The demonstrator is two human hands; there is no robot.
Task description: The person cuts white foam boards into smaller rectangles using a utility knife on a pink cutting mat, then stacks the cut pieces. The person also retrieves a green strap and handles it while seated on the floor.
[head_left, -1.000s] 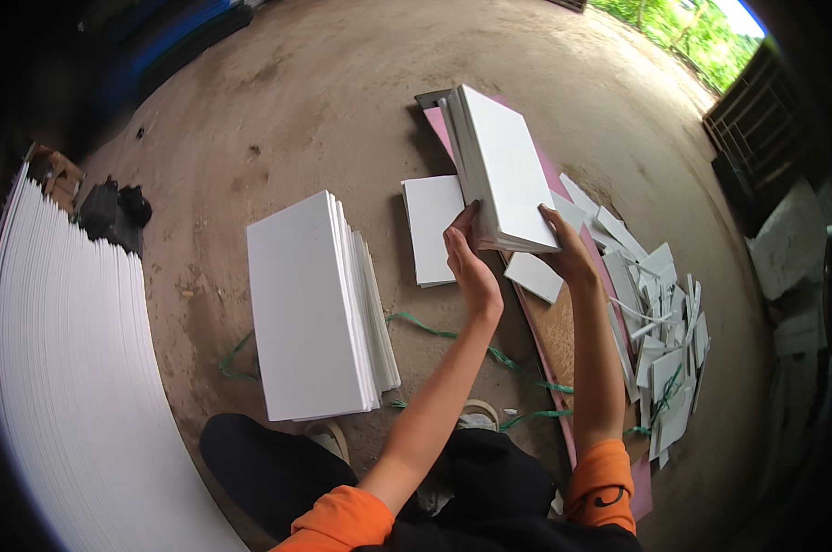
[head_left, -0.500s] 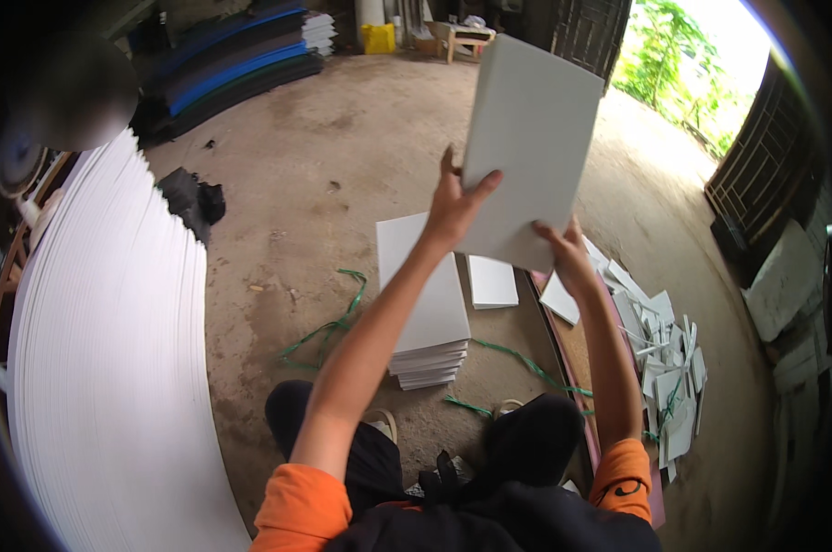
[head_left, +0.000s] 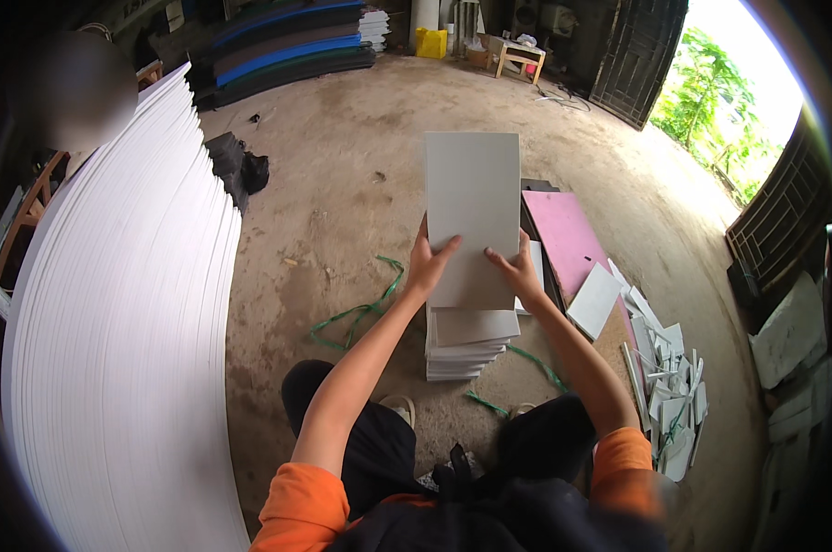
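Observation:
Between my two hands is a stack of white rectangular boards (head_left: 473, 184), held by its long sides with the thumbs on the top face. My left hand (head_left: 429, 264) grips the left edge and my right hand (head_left: 519, 270) the right edge. The held boards are over a pile of similar white boards (head_left: 471, 350) on the floor in front of my feet, hiding most of it. Whether they touch that pile I cannot tell. The fingers beneath the boards are out of sight.
Large white sheets (head_left: 126, 331) form a tall stack on the left. White offcuts (head_left: 673, 386) lie heaped at the right beside a pink board (head_left: 563, 225). Green strapping (head_left: 365, 308) trails on the floor. Blue and black sheets (head_left: 292, 51) are piled at the back.
The held boards have come down and left, from raised and tilted at the right to above the pile, now squared with it. Both hands kept their grip. My view has shifted slightly left.

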